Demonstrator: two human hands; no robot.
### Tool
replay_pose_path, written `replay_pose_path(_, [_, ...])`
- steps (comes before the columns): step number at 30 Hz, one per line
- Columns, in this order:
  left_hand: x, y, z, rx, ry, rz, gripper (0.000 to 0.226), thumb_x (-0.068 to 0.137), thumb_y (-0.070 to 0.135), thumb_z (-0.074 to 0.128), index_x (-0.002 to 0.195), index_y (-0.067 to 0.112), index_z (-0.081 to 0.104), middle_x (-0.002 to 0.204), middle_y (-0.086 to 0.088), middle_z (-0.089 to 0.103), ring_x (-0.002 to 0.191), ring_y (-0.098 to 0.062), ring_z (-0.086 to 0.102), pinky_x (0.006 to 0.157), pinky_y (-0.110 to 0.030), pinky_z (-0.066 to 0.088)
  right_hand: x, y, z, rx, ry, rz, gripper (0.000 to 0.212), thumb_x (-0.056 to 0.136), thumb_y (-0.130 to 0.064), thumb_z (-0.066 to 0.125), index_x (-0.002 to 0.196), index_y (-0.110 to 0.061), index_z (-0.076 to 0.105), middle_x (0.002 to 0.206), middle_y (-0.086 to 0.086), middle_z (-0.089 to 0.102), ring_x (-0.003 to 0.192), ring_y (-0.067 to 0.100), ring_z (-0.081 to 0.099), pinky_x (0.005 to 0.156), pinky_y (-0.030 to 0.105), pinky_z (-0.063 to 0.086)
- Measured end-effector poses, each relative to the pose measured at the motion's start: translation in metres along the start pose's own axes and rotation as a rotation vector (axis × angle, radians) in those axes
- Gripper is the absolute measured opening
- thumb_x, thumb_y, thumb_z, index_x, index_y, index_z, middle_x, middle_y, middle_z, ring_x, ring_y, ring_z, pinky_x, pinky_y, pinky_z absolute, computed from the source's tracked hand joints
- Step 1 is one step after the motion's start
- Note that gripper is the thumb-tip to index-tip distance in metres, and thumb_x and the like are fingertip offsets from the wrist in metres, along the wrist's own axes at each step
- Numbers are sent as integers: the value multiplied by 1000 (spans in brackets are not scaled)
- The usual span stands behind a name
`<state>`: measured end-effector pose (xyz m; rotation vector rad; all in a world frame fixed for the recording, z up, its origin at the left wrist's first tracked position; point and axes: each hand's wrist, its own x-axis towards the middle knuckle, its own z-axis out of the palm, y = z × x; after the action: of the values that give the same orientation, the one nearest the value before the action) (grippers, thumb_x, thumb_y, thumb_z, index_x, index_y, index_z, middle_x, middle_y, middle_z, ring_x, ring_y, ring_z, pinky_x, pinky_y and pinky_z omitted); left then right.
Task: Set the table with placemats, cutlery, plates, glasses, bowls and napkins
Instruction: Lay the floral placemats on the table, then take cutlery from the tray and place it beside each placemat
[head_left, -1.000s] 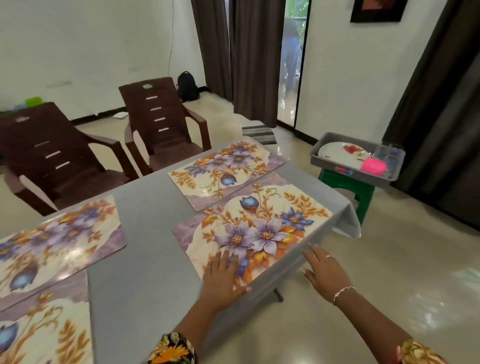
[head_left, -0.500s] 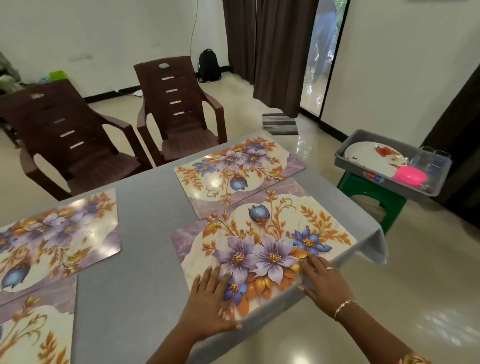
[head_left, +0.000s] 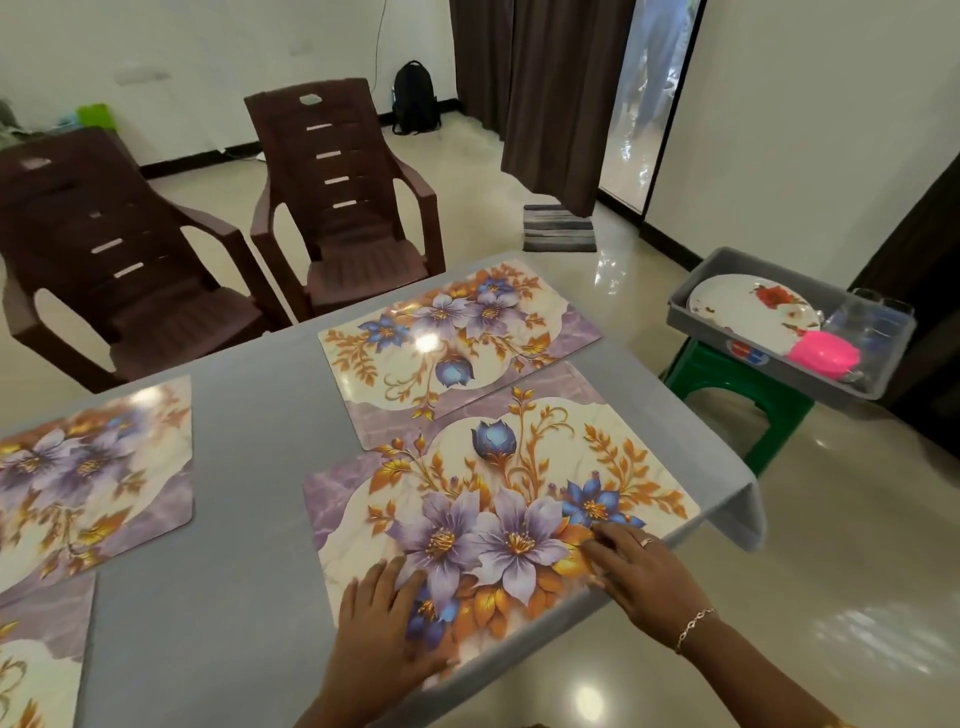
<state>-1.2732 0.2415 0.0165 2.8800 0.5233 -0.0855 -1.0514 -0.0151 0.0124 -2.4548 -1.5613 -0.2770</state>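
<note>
Now the left hand (head_left: 387, 631) and right hand (head_left: 647, 577) press flat, fingers straight, on the near floral rectangular placemat (head_left: 498, 499), which lies along the near right edge of the grey-clothed surface (head_left: 249, 545); bare cloth lies leftward. Earlier the right hand hovered off that edge.

White walls (head_left: 779, 130), glossy cream floor (head_left: 857, 545) with pale light reflections, brown armchair (head_left: 119, 270) beside second armchair (head_left: 343, 208), dark curtains (head_left: 556, 93) next to narrow glass door (head_left: 654, 93), striped mat (head_left: 558, 228) below the curtains, black backpack (head_left: 413, 98) against far wall, green stool (head_left: 737, 389) at right.

Soft daylight; glare on floor (head_left: 587, 693); wide-angle edge distortion.
</note>
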Motion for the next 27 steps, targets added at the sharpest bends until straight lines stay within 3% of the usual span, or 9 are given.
replay_pose_path(4, [31, 34, -7, -8, 62, -13, 65, 89, 68, 18, 115, 21, 55, 108, -7, 68, 93, -29, 67, 83, -46, 52, -3, 34, -3, 53, 26, 41, 52, 64, -33, 80, 110, -22, 59, 105, 3, 66, 89, 20, 65, 72, 28, 56])
replay_pose_path(6, [56, 60, -4, -78, 94, 9, 63, 91, 65, 22, 112, 18, 60, 111, -7, 65, 97, -27, 61, 89, -39, 42, -9, 57, -6, 60, 69, 75, 36, 82, -39, 58, 113, -23, 52, 108, 2, 64, 97, 19, 59, 78, 28, 54])
replay_pose_path(8, [85, 95, -2, -147, 137, 28, 51, 90, 59, 33, 110, 20, 57, 111, -6, 62, 98, -23, 53, 85, -32, 35, -16, 86, -10, 48, 76, 94, 32, 86, -41, 41, 112, -24, 49, 106, 1, 63, 98, 15, 50, 82, 26, 48])
replay_pose_path(10, [117, 138, 0, -201, 179, 57, 38, 85, 51, 44, 109, 23, 52, 108, -4, 61, 95, -21, 52, 83, -29, 33, -25, 123, -19, 17, 75, 114, 32, 85, -42, 40, 110, -26, 49, 104, -1, 62, 97, 14, 48, 83, 23, 40])
replay_pose_path(13, [163, 209, 5, -243, 240, 93, 32, 83, 48, 44, 105, 25, 49, 102, -5, 63, 92, -21, 54, 81, -28, 33, -48, 188, -42, 11, 53, 140, 30, 85, -44, 39, 108, -27, 48, 99, -1, 62, 90, 15, 57, 72, 23, 50])
replay_pose_path(17, [217, 299, 11, -231, 285, 141, 48, 94, 58, 24, 104, 22, 53, 100, -6, 65, 94, -17, 47, 79, -28, 33, -83, 277, -73, -5, 60, 215, 42, 96, -48, 15, 106, -25, 49, 94, 0, 64, 81, 15, 62, 65, 22, 52])
replay_pose_path(22, [275, 384, 20, -193, 207, 193, 62, 94, 61, 20, 96, 20, 67, 96, -1, 66, 90, -16, 59, 81, -25, 42, -109, 365, -93, -31, 41, 303, 45, 96, -48, 9, 103, -26, 48, 89, -1, 66, 75, 16, 65, 64, 23, 53])
replay_pose_path(24, [295, 408, 24, -176, 170, 209, 63, 94, 60, 18, 94, 22, 68, 93, 2, 66, 85, -14, 64, 74, -26, 50, -115, 390, -95, -23, 15, 341, 45, 96, -48, 9, 103, -27, 48, 88, -2, 66, 77, 15, 64, 64, 23, 52])
replay_pose_path(27, [334, 437, 34, -154, 129, 252, 61, 94, 59, 20, 91, 22, 67, 90, 3, 65, 82, -14, 62, 69, -26, 50, -116, 431, -95, -18, -22, 369, 47, 96, -48, 9, 101, -28, 51, 88, -3, 64, 77, 14, 62, 64, 21, 51])
